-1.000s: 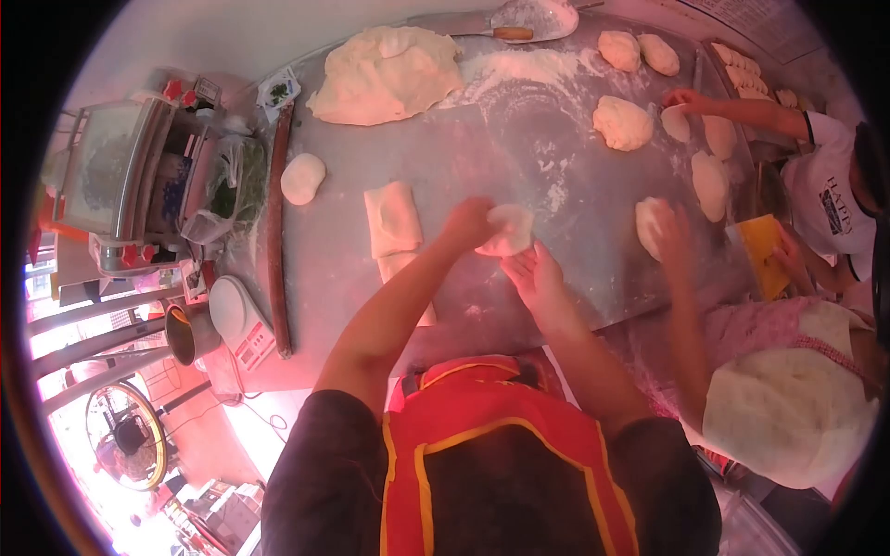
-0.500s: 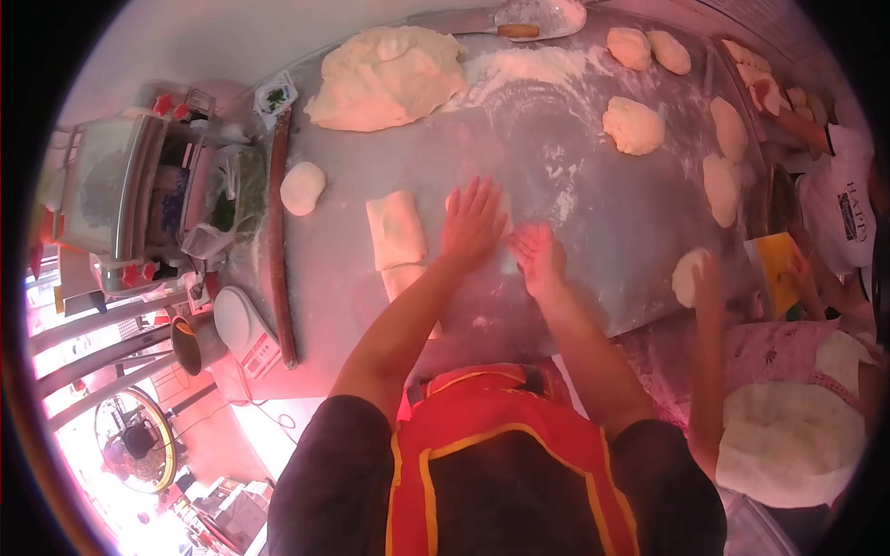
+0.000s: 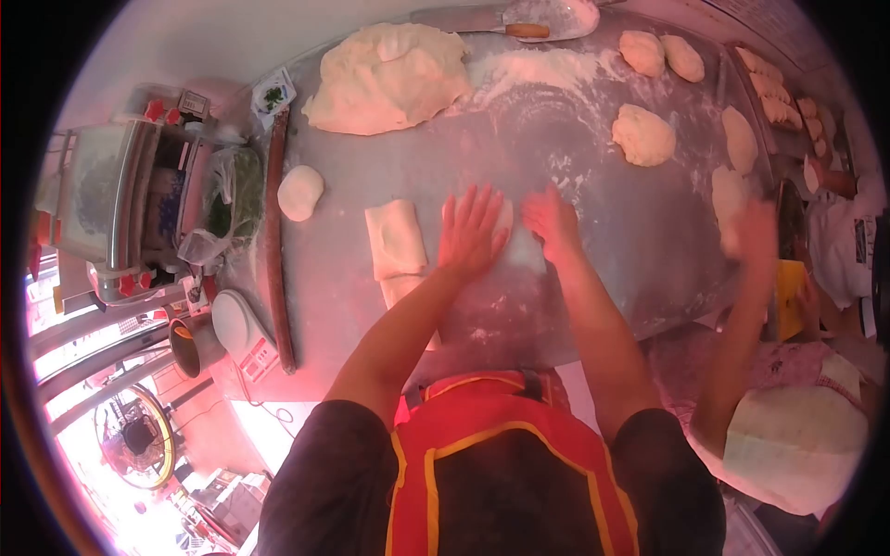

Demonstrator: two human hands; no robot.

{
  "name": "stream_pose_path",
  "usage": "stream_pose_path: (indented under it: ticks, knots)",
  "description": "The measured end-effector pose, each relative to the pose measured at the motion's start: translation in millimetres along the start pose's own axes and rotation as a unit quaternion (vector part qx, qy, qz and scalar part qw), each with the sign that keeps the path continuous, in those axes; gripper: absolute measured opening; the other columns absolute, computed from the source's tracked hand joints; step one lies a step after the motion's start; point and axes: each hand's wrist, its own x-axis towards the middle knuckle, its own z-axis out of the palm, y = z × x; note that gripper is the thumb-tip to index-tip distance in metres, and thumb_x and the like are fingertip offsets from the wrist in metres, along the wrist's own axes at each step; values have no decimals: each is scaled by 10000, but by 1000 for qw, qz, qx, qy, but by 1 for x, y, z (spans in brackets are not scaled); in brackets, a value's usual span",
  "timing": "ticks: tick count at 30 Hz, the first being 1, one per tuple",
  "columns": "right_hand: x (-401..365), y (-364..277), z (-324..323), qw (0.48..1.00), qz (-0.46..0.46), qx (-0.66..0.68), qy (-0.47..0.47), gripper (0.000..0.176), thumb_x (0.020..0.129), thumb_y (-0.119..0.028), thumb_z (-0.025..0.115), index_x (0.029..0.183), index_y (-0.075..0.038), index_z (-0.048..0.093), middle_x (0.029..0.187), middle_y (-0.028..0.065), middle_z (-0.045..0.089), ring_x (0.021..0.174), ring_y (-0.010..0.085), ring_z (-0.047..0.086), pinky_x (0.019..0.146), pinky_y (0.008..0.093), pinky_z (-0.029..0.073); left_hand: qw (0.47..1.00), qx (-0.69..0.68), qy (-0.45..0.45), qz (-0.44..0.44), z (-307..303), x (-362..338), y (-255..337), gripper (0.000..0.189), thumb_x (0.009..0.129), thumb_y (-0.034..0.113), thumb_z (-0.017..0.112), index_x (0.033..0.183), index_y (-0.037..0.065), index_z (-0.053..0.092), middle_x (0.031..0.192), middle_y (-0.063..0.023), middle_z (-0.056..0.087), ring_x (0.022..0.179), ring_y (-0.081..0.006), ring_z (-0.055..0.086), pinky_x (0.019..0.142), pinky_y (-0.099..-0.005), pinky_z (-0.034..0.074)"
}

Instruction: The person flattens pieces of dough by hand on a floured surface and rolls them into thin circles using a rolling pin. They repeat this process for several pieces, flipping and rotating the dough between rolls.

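Observation:
My left hand [image 3: 471,232] lies flat with fingers spread, over a pale piece of dough [image 3: 504,219] that shows beside its index finger and thumb. Most of that piece is hidden under the palm. Just to the right, my right hand [image 3: 553,225] is held low over the metal table [image 3: 593,269], its fingers stretched out and slightly blurred. Left of my hands sits a flattened, folded dough piece [image 3: 395,238], and a second flat dough piece [image 3: 402,289] lies against its near end, partly behind my left forearm.
A large dough mass [image 3: 387,79] lies at the back, beside scattered flour [image 3: 542,69] and a scoop [image 3: 565,17]. A round dough ball [image 3: 301,193], long rolling pin [image 3: 277,241] and scale [image 3: 244,334] are left. Several dough pieces [image 3: 643,135] lie right, where a co-worker's hand [image 3: 756,227] reaches in.
My right hand has moved slightly away from me and to the right. My left hand stays on the dough, fingers spread wider. The co-worker's hand has moved up and right.

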Motion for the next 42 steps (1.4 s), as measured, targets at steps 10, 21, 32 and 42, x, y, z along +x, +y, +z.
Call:
stream_pose_path:
  ticks: [10, 21, 32, 42]
  knots:
    - [4, -11, 33, 995, 50, -87, -6, 537, 983, -442, 457, 948, 29, 713, 880, 211, 698, 897, 375, 663, 826, 449, 489, 998, -43, 51, 2, 8, 1, -6, 619, 919, 351, 571, 1446, 78, 396, 1507, -160, 366, 1403, -337, 319, 1137, -531, 242]
    - [-2, 60, 56, 659, -558, -504, 13, 554, 969, -248, 536, 1428, 19, 379, 1447, 258, 408, 1324, 435, 402, 1093, 571, 290, 905, -267, 2, -330, -15, 7, -38, 368, 834, 218, 662, 1133, 6, 632, 1048, -190, 669, 1004, -356, 635, 871, -429, 502]
    - [-34, 62, 34, 654, -518, -546, -72, 610, 974, -234, 515, 1494, -19, 279, 1527, 273, 270, 1405, 459, 277, 1148, 548, 219, 834, -395, 81, -375, -9, -44, -3, 354, 863, 155, 597, 1165, -29, 612, 1057, -245, 674, 1033, -395, 643, 898, -418, 500]
    - [-16, 44, 41, 591, -568, -557, -135, 693, 922, -306, 611, 1496, -77, 298, 1514, 287, 263, 1372, 541, 260, 1097, 629, 268, 867, -251, 241, -357, -60, -89, -77, 334, 888, 200, 627, 1154, 1, 597, 1021, -188, 667, 940, -315, 647, 831, -399, 511]
